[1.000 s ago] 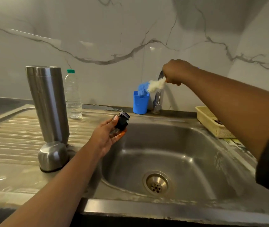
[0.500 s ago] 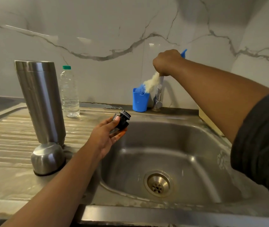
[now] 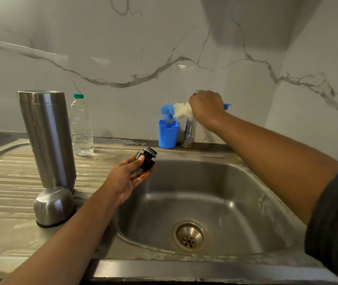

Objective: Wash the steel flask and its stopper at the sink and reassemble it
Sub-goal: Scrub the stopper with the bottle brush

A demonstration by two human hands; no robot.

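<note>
The tall steel flask (image 3: 48,138) stands upside down on the ribbed drainboard at the left, with its steel cup lid (image 3: 54,205) lying dome-up in front of it. My left hand (image 3: 127,177) holds the black stopper (image 3: 148,158) over the sink's left rim. My right hand (image 3: 206,105) is raised at the back wall, closed on a bottle brush (image 3: 176,111) with white and blue bristles, just above the blue holder (image 3: 168,133) and by the tap (image 3: 189,130).
The steel sink basin (image 3: 236,192) is below, its drain (image 3: 189,236) near the front. A clear plastic water bottle (image 3: 81,128) with a green cap stands behind the flask. The marble wall closes off the back and right.
My right hand has lowered with the brush, tipping its bristles leftward over the blue holder. My left hand with the stopper has stayed in place.
</note>
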